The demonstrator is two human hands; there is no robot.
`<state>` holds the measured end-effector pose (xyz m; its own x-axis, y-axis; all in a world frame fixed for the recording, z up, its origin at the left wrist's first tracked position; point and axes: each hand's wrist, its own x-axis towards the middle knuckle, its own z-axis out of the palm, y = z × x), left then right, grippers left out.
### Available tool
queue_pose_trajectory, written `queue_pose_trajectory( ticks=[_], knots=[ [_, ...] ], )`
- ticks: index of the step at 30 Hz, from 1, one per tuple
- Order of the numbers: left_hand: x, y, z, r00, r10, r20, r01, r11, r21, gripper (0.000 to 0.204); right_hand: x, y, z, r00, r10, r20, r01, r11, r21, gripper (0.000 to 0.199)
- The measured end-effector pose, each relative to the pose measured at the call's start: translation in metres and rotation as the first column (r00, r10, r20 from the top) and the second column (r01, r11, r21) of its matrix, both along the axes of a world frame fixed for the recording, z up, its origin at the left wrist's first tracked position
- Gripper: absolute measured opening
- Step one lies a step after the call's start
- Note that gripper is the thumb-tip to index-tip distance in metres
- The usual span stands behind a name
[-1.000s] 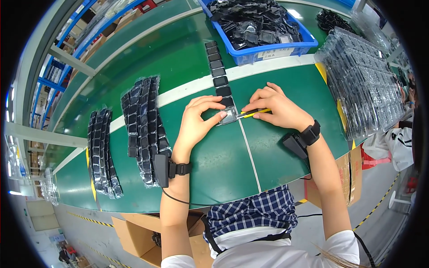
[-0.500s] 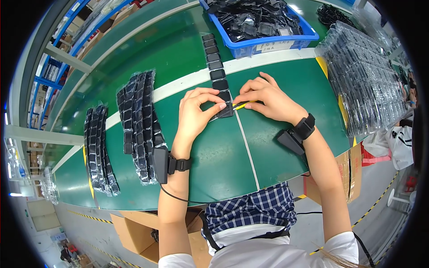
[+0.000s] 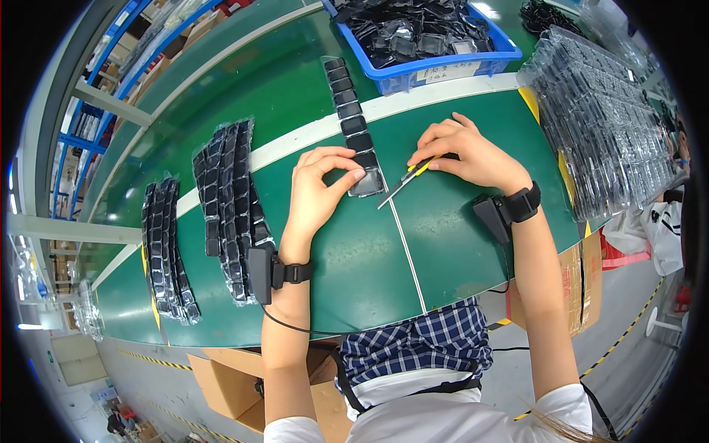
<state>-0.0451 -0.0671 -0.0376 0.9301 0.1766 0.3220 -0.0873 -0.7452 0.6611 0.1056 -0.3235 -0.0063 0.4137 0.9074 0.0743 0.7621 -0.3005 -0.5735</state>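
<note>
L fingers (image 3: 347, 174) pinch strip (image 3: 353, 125) near end | R hand (image 3: 465, 151) clamped on scissors (image 3: 402, 180), just right of strip

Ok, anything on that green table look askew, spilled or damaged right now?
Nothing stands out. The strip of black pouches lies straight under the left hand, the right hand holds yellow-handled scissors, and the finished strips lie in tidy stacks.
</note>
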Motion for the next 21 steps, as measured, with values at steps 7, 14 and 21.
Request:
queue_pose_trajectory(
  ticks=[7, 14, 21],
  knots=[
    [-0.024, 0.021, 0.005, 0.986, 0.159, -0.042, -0.158, 0.987, 0.032, 0.019, 0.000, 0.006, -0.006, 0.996, -0.075, 0.051, 0.067, 0.987, 0.148, 0.030],
    [-0.026, -0.005, 0.022, 0.999, -0.026, -0.036, 0.032, 0.981, 0.190, 0.041, -0.009, 0.013, -0.010, 0.989, -0.079, 0.124, 0.055, 0.982, 0.181, 0.033],
    [-0.023, -0.006, 0.018, 0.994, -0.104, 0.022, 0.095, 0.964, 0.248, 0.032, -0.011, 0.015, -0.012, 0.989, -0.006, 0.144, -0.018, 0.986, 0.164, 0.033]
  ],
)
